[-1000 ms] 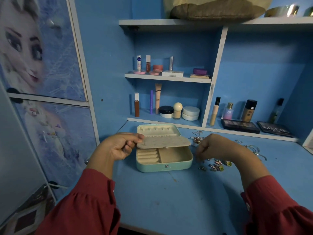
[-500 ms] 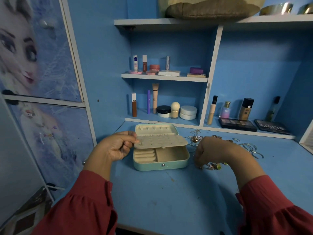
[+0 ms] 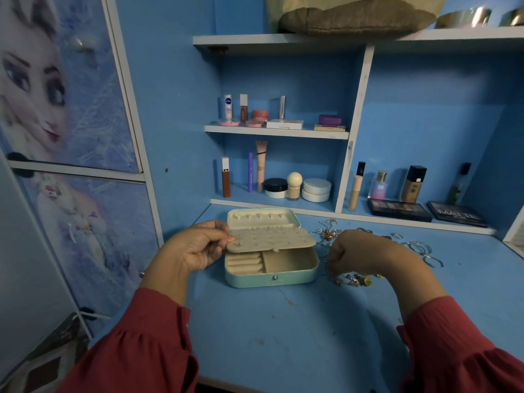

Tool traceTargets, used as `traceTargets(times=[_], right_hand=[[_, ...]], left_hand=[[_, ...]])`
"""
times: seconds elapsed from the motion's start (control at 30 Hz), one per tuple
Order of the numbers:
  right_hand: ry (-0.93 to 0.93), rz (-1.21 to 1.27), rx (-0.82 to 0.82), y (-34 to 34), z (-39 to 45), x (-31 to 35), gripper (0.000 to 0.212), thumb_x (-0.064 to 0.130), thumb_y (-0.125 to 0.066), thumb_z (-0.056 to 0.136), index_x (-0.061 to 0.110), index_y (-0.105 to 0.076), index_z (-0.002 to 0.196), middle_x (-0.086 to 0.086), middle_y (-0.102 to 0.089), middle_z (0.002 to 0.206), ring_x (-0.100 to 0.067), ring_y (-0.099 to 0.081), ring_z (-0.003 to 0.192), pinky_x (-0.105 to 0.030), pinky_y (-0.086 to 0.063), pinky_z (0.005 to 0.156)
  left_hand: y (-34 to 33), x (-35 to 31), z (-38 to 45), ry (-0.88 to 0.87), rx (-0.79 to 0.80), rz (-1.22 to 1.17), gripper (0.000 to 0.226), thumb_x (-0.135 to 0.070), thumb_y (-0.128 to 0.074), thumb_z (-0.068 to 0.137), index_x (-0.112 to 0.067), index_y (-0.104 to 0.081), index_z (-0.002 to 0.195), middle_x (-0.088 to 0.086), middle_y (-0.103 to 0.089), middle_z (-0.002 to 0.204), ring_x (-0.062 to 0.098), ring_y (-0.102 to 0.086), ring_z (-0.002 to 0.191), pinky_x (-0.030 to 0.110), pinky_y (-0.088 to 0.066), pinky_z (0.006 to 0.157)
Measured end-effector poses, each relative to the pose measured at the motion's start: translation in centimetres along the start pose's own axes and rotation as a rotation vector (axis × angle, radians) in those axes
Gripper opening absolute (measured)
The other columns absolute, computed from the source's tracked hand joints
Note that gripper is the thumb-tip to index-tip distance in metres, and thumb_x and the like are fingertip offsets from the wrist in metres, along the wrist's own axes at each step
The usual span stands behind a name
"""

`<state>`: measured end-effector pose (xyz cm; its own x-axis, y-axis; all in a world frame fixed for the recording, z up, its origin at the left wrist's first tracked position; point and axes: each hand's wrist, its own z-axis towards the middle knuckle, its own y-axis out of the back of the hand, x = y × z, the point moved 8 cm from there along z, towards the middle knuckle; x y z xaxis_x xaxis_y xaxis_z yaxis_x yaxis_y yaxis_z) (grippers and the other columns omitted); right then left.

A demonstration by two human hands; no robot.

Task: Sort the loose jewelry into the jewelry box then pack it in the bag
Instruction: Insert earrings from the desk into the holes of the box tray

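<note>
Where the view starts, two red sleeves (image 3: 136, 344) reach forward over the blue tabletop (image 3: 283, 336). Beyond them lies the jewelry box (image 3: 272, 275), mint green outside and cream inside, open, with ring rolls in its left compartment and a bare compartment to the right. The left hand (image 3: 195, 249) is at the box's left side; its thumb and fingers (image 3: 226, 238) pinch the left edge of the perforated flap (image 3: 270, 239), holding it raised and roughly level above the tray. Behind the flap the lid (image 3: 262, 218) leans back, showing a row of hooks.

The right hand (image 3: 354, 253) hovers just right of the box, its fingers curled down and inward; whether they hold anything cannot be told, since the knuckles hide the tips. Directly under and in front of that hand, small earrings (image 3: 355, 279) lie loose on the tabletop. Farther back, a tangle of chains (image 3: 326, 232) lies beside the box's right rear corner, and thin bangles (image 3: 419, 248) are scattered to the right, apart from the box.

At the back, shelves (image 3: 276, 131) carry makeup: tubes, jars, bottles and two dark palettes (image 3: 398, 209). On the top shelf rests a brown bag (image 3: 354, 17). A cupboard door (image 3: 56, 80) with a cartoon picture stands on the left.
</note>
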<state>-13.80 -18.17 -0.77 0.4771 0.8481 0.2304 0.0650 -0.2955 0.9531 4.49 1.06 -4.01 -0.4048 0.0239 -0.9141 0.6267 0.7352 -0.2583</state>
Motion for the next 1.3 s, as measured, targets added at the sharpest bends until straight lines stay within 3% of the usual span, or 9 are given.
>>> traceTargets(times=[0.17,0.33,0.47,0.63,0.83,0.93,1.07,1.17,1.3], right_hand=[[-0.002,0.063,-0.08,0.6,0.0,-0.1,0.008,0.019,-0.067,0.083,0.013,-0.073,0.083,-0.002,-0.07,0.086,-0.011,-0.059,0.071,-0.022,-0.048,0.064],[0.016,0.106,-0.101,0.9,0.0,0.0,0.012,0.015,-0.069,0.082,0.02,-0.077,0.089,0.005,-0.072,0.089,-0.012,-0.065,0.085,-0.028,-0.054,0.078],[0.037,0.124,-0.113,0.9,0.2,-0.2,0.008,0.019,-0.07,0.083,0.023,-0.077,0.084,0.006,-0.071,0.084,-0.01,-0.063,0.078,-0.021,-0.05,0.068],[0.031,0.117,-0.108,0.9,0.5,-0.4,0.021,0.011,-0.064,0.086,0.028,-0.073,0.076,0.004,-0.072,0.085,-0.011,-0.065,0.082,-0.026,-0.054,0.078],[0.019,0.189,-0.216,1.7,0.5,-0.7,0.027,0.003,-0.055,0.089,0.022,-0.073,0.091,0.009,-0.067,0.092,-0.01,-0.061,0.088,-0.027,-0.051,0.083],[0.016,0.251,-0.275,2.2,0.5,-0.8,0.033,-0.001,-0.05,0.09,0.023,-0.072,0.092,0.005,-0.069,0.096,-0.009,-0.061,0.087,-0.021,-0.049,0.076],[0.039,0.301,-0.391,3.1,0.1,-0.3,0.025,0.005,-0.051,0.093,0.017,-0.071,0.103,0.002,-0.068,0.096,0.0,-0.056,0.075,-0.009,-0.038,0.061],[0.079,0.41,-0.502,4.0,-0.6,0.3,0.023,0.01,-0.053,0.094,0.02,-0.072,0.101,-0.001,-0.071,0.096,-0.009,-0.062,0.074,-0.013,-0.045,0.06],[0.096,0.759,-0.535,4.0,-0.9,0.7,0.015,0.012,-0.06,0.092,0.02,-0.073,0.092,-0.008,-0.072,0.09,-0.026,-0.057,0.07,-0.034,-0.05,0.067]], left_hand=[[-0.2,0.0,0.1,-0.013,0.007,0.009,0.03,0.013,-0.056,0.083,-0.013,-0.053,0.069,-0.002,-0.051,0.044,0.002,-0.049,0.034,0.012,-0.04,0.031],[-0.3,0.1,0.1,0.002,0.036,0.022,0.029,0.011,-0.057,0.084,-0.013,-0.054,0.069,-0.001,-0.054,0.047,0.003,-0.051,0.036,0.013,-0.043,0.033],[-0.3,0.1,0.2,0.0,0.042,0.034,0.028,0.011,-0.057,0.085,-0.013,-0.054,0.07,-0.001,-0.054,0.047,0.003,-0.051,0.036,0.013,-0.043,0.034],[-0.3,0.1,0.2,0.006,0.049,0.03,0.027,0.011,-0.057,0.085,-0.012,-0.055,0.071,0.0,-0.055,0.048,0.003,-0.052,0.036,0.013,-0.044,0.034],[-0.3,0.1,0.1,0.013,0.051,0.024,0.026,0.011,-0.058,0.084,-0.012,-0.056,0.071,0.001,-0.057,0.051,0.004,-0.053,0.037,0.014,-0.045,0.034],[-0.4,0.1,0.1,0.014,0.053,0.027,0.026,0.01,-0.058,0.084,-0.012,-0.056,0.071,0.001,-0.057,0.05,0.003,-0.053,0.037,0.014,-0.044,0.034],[-0.4,0.1,0.1,0.011,0.056,0.028,0.026,0.01,-0.058,0.084,-0.012,-0.055,0.071,0.0,-0.056,0.049,0.003,-0.053,0.036,0.014,-0.044,0.034],[-0.4,0.0,0.1,0.012,0.061,0.022,0.026,0.01,-0.058,0.084,-0.012,-0.056,0.071,0.0,-0.056,0.049,0.003,-0.053,0.036,0.014,-0.044,0.034],[-0.4,0.0,0.1,0.009,0.062,0.024,0.026,0.01,-0.058,0.084,-0.011,-0.056,0.07,0.001,-0.056,0.049,0.004,-0.052,0.035,0.014,-0.044,0.034]])
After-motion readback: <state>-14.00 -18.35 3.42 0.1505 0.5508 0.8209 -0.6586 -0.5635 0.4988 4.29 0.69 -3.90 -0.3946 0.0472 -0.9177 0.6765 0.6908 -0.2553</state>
